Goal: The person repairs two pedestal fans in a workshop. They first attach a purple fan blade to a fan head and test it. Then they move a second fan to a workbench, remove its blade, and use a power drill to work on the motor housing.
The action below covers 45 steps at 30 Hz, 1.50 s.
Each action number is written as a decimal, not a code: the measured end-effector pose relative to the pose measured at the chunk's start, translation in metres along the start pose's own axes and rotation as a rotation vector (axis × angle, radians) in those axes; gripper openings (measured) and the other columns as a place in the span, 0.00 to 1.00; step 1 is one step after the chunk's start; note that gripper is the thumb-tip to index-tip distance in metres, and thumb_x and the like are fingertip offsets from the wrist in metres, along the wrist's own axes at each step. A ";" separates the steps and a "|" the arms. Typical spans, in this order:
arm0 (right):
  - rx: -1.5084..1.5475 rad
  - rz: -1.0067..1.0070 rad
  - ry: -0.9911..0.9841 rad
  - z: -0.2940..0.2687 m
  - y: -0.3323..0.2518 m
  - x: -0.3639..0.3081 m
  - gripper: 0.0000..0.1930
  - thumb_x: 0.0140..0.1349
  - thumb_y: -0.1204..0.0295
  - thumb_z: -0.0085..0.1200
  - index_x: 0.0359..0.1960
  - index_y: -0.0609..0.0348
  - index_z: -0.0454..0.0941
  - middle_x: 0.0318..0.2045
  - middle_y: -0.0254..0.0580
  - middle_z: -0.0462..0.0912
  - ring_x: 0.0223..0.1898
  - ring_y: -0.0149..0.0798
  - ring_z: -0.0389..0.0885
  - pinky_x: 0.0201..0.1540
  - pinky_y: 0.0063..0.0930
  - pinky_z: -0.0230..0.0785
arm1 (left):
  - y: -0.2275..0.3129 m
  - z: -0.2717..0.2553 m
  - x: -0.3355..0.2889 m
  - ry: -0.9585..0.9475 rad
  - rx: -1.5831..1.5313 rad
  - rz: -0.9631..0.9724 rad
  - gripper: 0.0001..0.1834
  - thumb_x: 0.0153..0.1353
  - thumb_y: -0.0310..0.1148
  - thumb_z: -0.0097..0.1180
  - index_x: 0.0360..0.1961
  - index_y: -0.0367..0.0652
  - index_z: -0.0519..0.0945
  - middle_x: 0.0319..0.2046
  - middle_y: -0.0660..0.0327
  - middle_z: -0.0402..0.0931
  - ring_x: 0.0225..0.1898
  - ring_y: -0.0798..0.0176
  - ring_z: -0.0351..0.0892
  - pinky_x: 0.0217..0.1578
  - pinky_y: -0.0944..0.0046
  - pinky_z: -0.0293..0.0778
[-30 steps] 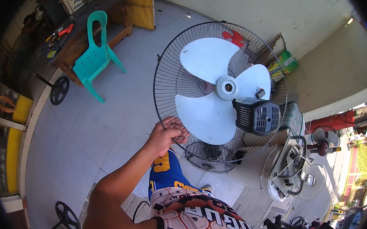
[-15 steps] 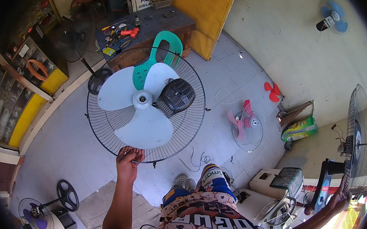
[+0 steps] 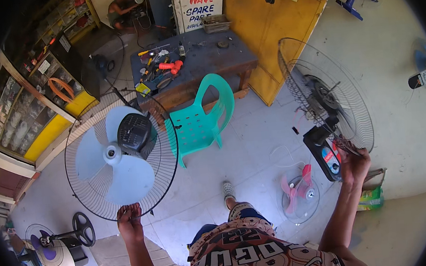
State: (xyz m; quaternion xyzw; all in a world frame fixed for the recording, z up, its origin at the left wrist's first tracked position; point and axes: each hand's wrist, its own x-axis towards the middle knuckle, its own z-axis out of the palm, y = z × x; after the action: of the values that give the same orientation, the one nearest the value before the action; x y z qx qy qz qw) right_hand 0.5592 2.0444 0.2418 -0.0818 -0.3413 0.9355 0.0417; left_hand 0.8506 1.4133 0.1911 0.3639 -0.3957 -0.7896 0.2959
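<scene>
In front on the left, my left hand [image 3: 130, 223] is closed round the near rim of a wide black wire fan guard [image 3: 170, 189]. Lying in that guard are a pale blue three-bladed fan blade [image 3: 132, 179] and a black motor cover [image 3: 134, 131]. My right hand [image 3: 356, 167] grips the lower rim of another wire fan guard [image 3: 357, 114], held tilted on its edge. Attached to this second guard are a dark motor [image 3: 321, 93] and a black control housing [image 3: 320, 149] with a coloured panel; loose wires stick out beside it.
Ahead stands a green plastic chair [image 3: 192, 127] before a dark workbench [image 3: 200, 66] strewn with tools. A pink-bladed fan [image 3: 298, 196] lies on the floor at right, and a purple-bladed fan [image 3: 47, 246] stands low at left. A person [image 3: 122, 11] sits at the back beyond the bench.
My right hand has swung forward and inward with its fan guard. The left guard has shifted left, with its motor cover now nearer the far side. My view has moved closer to the bench.
</scene>
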 end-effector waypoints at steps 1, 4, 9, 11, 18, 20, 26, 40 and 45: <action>-0.048 0.025 0.036 0.019 0.015 0.040 0.22 0.60 0.73 0.45 0.53 0.79 0.71 0.55 0.72 0.78 0.57 0.71 0.79 0.56 0.62 0.81 | -0.001 0.008 0.003 -0.014 -0.048 0.017 0.16 0.57 0.17 0.49 0.48 0.32 0.75 0.43 0.54 0.80 0.49 0.54 0.83 0.57 0.53 0.81; -0.014 0.195 -0.071 0.073 0.062 0.132 0.22 0.60 0.72 0.44 0.52 0.81 0.70 0.54 0.73 0.78 0.54 0.71 0.80 0.55 0.58 0.82 | -0.006 0.031 0.010 0.076 -0.063 0.044 0.14 0.56 0.16 0.49 0.45 0.32 0.75 0.42 0.54 0.79 0.49 0.55 0.82 0.58 0.53 0.80; -0.090 0.307 -0.120 0.143 0.105 0.243 0.27 0.62 0.71 0.40 0.57 0.86 0.64 0.55 0.74 0.77 0.56 0.71 0.79 0.59 0.54 0.80 | -0.029 0.052 0.032 0.263 -0.099 0.000 0.13 0.57 0.15 0.51 0.43 0.35 0.76 0.42 0.56 0.80 0.48 0.56 0.82 0.58 0.54 0.80; -0.098 0.361 -0.112 0.158 0.119 0.277 0.29 0.62 0.71 0.39 0.61 0.85 0.62 0.58 0.74 0.75 0.58 0.71 0.77 0.60 0.54 0.80 | -0.049 0.056 0.049 0.129 -0.147 0.003 0.11 0.58 0.15 0.52 0.42 0.36 0.76 0.39 0.57 0.79 0.45 0.56 0.82 0.57 0.55 0.79; -0.291 0.420 0.040 0.136 0.139 0.381 0.32 0.63 0.71 0.36 0.68 0.78 0.58 0.66 0.72 0.67 0.65 0.73 0.70 0.64 0.60 0.74 | -0.162 0.089 0.155 0.187 -0.327 -0.027 0.10 0.59 0.14 0.49 0.42 0.32 0.75 0.43 0.55 0.78 0.50 0.53 0.81 0.59 0.51 0.77; -0.337 0.537 0.126 0.107 0.137 0.412 0.30 0.65 0.72 0.32 0.67 0.80 0.57 0.64 0.73 0.68 0.64 0.73 0.70 0.62 0.59 0.75 | -0.192 0.105 0.186 0.207 -0.386 -0.075 0.10 0.60 0.15 0.48 0.43 0.30 0.74 0.46 0.53 0.76 0.54 0.52 0.78 0.63 0.49 0.75; -0.705 0.610 0.134 -0.035 0.133 0.484 0.23 0.59 0.85 0.61 0.51 0.87 0.63 0.54 0.72 0.75 0.54 0.56 0.79 0.61 0.46 0.79 | -0.212 0.151 0.218 0.357 -0.427 -0.050 0.14 0.62 0.14 0.46 0.50 0.26 0.72 0.51 0.50 0.76 0.56 0.50 0.77 0.66 0.53 0.73; -1.362 0.805 -0.172 -0.257 0.152 0.667 0.30 0.56 0.53 0.69 0.41 0.76 0.81 0.42 0.58 0.85 0.46 0.54 0.82 0.50 0.48 0.77 | -0.280 0.236 0.099 0.851 -0.746 0.237 0.10 0.64 0.12 0.42 0.47 0.21 0.67 0.51 0.40 0.71 0.58 0.42 0.75 0.68 0.44 0.74; -1.611 1.016 -0.504 -0.310 0.185 0.729 0.26 0.64 0.62 0.57 0.50 0.80 0.75 0.47 0.65 0.83 0.49 0.56 0.84 0.48 0.41 0.81 | -0.395 0.222 0.053 1.025 -0.979 0.236 0.06 0.65 0.12 0.41 0.42 0.26 0.68 0.46 0.44 0.71 0.52 0.43 0.77 0.65 0.44 0.77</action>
State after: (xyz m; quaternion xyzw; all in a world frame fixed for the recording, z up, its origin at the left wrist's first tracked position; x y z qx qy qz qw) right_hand -0.1049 2.1972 -0.2020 -0.0210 -0.7998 0.3198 -0.5076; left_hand 0.5710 1.6664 -0.0649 0.4691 0.1560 -0.5691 0.6570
